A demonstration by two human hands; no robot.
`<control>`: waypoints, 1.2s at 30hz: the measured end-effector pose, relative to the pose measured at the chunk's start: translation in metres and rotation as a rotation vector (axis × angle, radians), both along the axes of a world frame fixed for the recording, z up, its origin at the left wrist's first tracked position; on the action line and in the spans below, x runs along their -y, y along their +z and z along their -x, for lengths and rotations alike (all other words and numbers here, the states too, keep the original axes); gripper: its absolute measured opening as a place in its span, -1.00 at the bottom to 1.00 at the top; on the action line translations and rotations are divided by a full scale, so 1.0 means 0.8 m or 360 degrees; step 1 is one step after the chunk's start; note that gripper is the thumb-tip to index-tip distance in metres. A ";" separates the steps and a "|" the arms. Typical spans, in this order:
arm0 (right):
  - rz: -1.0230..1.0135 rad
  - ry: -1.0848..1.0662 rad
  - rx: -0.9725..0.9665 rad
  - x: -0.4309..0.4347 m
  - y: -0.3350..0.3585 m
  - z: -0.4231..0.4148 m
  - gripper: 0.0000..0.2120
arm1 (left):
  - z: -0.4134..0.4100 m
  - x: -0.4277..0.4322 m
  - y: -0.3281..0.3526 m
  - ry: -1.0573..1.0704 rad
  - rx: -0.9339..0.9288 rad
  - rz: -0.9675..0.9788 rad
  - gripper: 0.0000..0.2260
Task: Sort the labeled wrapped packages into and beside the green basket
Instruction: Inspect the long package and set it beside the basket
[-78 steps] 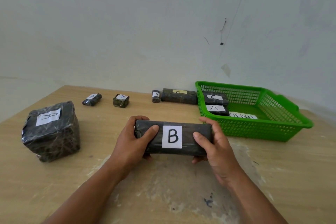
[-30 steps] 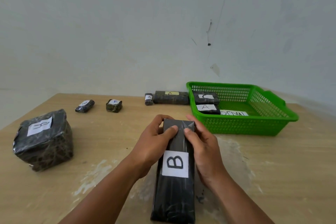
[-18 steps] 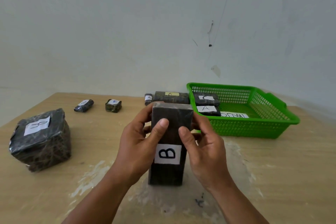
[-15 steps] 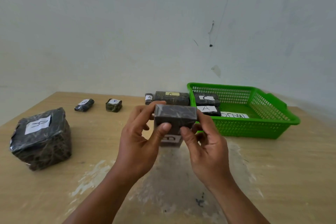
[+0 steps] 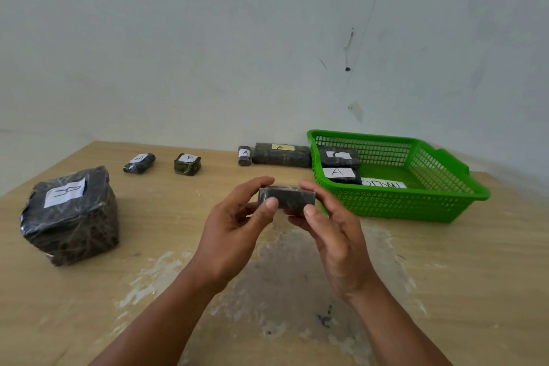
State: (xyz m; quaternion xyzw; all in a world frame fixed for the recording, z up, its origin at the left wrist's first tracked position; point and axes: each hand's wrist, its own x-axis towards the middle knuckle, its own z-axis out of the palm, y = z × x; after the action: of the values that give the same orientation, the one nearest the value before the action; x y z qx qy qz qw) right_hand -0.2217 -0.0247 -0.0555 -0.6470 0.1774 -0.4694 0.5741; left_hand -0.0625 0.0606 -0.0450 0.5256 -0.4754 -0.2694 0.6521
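Note:
Both hands hold the long black wrapped package above the table's middle, end-on to me, so its B label is hidden. My left hand grips its left side, my right hand its right side. The green basket stands at the right rear and holds two black packages, one labeled A and one behind it, plus a white paper label. Left of the basket lie a long A package and a small A package.
A large black wrapped block with a white label sits at the left. Two small labeled packages lie at the back left. The wall runs close behind the wooden table, whose middle is worn pale.
The package started flat with its B label facing me, was turned lengthwise, then tipped up and lifted. Now only its end face shows, held higher between both hands.

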 end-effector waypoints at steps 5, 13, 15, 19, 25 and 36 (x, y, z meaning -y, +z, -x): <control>-0.0028 -0.0124 -0.0046 0.009 -0.012 -0.007 -0.63 | 0.006 0.007 -0.010 0.0073 -0.0091 -0.0056 -0.72; 0.0163 -0.0215 -0.0063 0.008 -0.016 -0.007 -0.65 | 0.011 0.004 -0.010 0.0007 -0.0257 0.0062 -0.73; 0.0182 -0.0213 -0.0065 0.007 -0.016 -0.007 -0.64 | 0.010 0.005 -0.012 0.0047 -0.0256 0.0080 -0.73; 0.0023 -0.0164 -0.0001 0.009 -0.012 -0.004 -0.73 | 0.009 0.006 -0.014 0.0061 -0.0180 0.0106 -0.70; 0.0165 -0.0241 -0.0136 0.001 -0.012 -0.009 -0.76 | 0.005 0.008 -0.011 0.0074 -0.0349 0.0096 -0.83; -0.0197 0.0010 -0.0174 0.000 -0.017 -0.013 -0.28 | -0.005 0.013 -0.008 -0.0135 -0.0592 -0.0200 -0.47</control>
State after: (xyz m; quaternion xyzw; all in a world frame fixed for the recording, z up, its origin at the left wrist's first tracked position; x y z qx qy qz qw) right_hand -0.2110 -0.0244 -0.0690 -0.6353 0.2351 -0.4199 0.6040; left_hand -0.0585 0.0505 -0.0512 0.4859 -0.3506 -0.4182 0.6827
